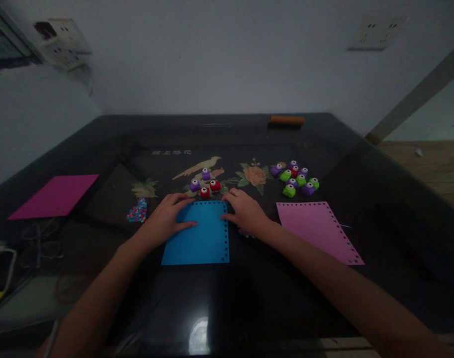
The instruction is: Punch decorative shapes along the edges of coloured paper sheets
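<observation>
A blue sheet of paper (200, 241) lies flat in front of me, with small holes along its top and right edges. My left hand (169, 219) rests at its upper left, thumb apart from the fingers and reaching onto the sheet. At the upper right corner, my right hand (247, 213) touches the edge with thumb and fingers apart. Just beyond the sheet sit several small purple and red pieces (215, 186) with white, eye-like tops. A little heap of coloured bits (246, 233) is partly hidden under my right wrist.
On the right lies a pink sheet (316, 226) with holes along two edges; behind it is a cluster of purple, green and red pieces (301, 180). Multicoloured bits (137, 211) and a magenta sheet (57, 195) lie left. A brown roll (287, 120) sits near the wall.
</observation>
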`<state>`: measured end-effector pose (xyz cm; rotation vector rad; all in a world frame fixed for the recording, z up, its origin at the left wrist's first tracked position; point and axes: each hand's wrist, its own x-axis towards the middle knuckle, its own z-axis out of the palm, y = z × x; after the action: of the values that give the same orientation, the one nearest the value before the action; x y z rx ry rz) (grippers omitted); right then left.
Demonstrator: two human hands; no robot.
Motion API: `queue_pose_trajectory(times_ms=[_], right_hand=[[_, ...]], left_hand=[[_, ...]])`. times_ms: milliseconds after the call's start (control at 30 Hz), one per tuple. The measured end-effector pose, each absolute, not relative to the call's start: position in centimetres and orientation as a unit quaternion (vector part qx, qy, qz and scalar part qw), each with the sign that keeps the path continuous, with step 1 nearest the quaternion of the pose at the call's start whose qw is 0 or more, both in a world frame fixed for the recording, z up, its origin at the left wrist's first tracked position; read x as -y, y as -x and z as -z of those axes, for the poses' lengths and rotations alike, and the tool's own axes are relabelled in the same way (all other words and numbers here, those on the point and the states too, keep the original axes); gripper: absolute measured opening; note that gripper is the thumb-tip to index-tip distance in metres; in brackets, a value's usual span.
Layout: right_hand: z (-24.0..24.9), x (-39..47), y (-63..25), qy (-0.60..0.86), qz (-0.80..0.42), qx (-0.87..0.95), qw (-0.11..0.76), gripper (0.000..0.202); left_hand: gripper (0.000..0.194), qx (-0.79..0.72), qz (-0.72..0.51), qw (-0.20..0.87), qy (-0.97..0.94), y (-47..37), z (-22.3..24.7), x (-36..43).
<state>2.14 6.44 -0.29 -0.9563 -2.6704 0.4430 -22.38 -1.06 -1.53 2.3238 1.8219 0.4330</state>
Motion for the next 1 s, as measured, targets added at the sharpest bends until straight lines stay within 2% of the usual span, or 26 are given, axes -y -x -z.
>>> queue_pose_trajectory(times_ms=[300,500,633,800,1000], right_hand=[[0.4,-6.3,-2.1,0.354,-0.165,0.912,0.127,0.018],[0.8,-6.6,-1.9,0.369,-0.205,0.898,0.123,0.016],[0.2,-6.9,-2.0,0.364,-0.315,0.862,0.157,0.015],[-1.1,-7.1,-2.3,0.34,-0.519,0.753,0.219,0.013],[-3.2,-7.5,-2.8,0.357,-0.588,0.687,0.233,0.012]], left_hand=[[0.051,-0.611,-0.149,0.097,-0.771,21.9,0.6,1.0],[0.044,-0.624,-0.167,0.119,-0.754,21.7,0.3,1.0],[0.037,-0.655,-0.258,0.172,-0.689,21.8,-0.8,1.1],[0.043,-0.693,-0.359,0.264,-0.567,21.7,-2.7,1.3],[0.05,-0.663,-0.412,0.412,-0.47,20.6,-2.4,2.2]])
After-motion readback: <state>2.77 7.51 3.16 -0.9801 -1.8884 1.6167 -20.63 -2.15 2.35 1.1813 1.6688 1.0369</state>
